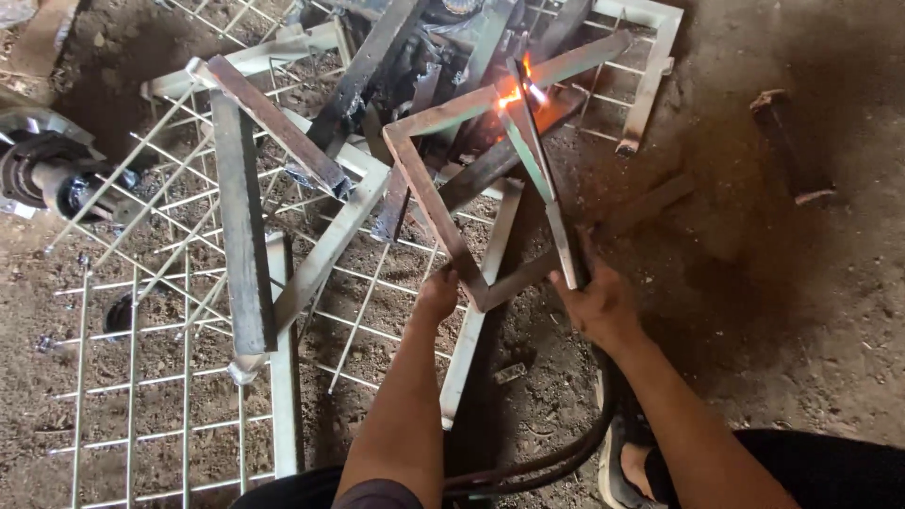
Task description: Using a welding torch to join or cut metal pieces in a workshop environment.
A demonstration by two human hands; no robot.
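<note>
My left hand (437, 294) grips the lower edge of the square frame (426, 188), fingers curled over the steel near its bottom corner. My right hand (596, 303) is clenched on the bar (542, 179), a flat strip running up from my palm to the frame's top side. The frame stands tilted on edge over a pile of angle irons (247, 217) and wire mesh (141, 377) on the dirt floor (782, 283).

Risks, as I judge them: a bright orange glow (514, 92) sits where the bar meets the frame, so heat could travel down the steel to my bare hands. Sparks could land on my forearms. If either grip slips, the bar would shift off the joint and the corner would set crooked. The frame rests on loose scrap, so it could rock. A hose (556, 462) loops by my foot (622, 462), easy to snag.

Materials: frame and bar are raw steel, grey-brown, rusty in patches, sharp-edged. Angle irons are long, L-section, dull and scaly. Mesh is thin rod in a square grid, pale grey. Floor is dry, crumbly earth. Hose is black, smooth, rubbery.
</note>
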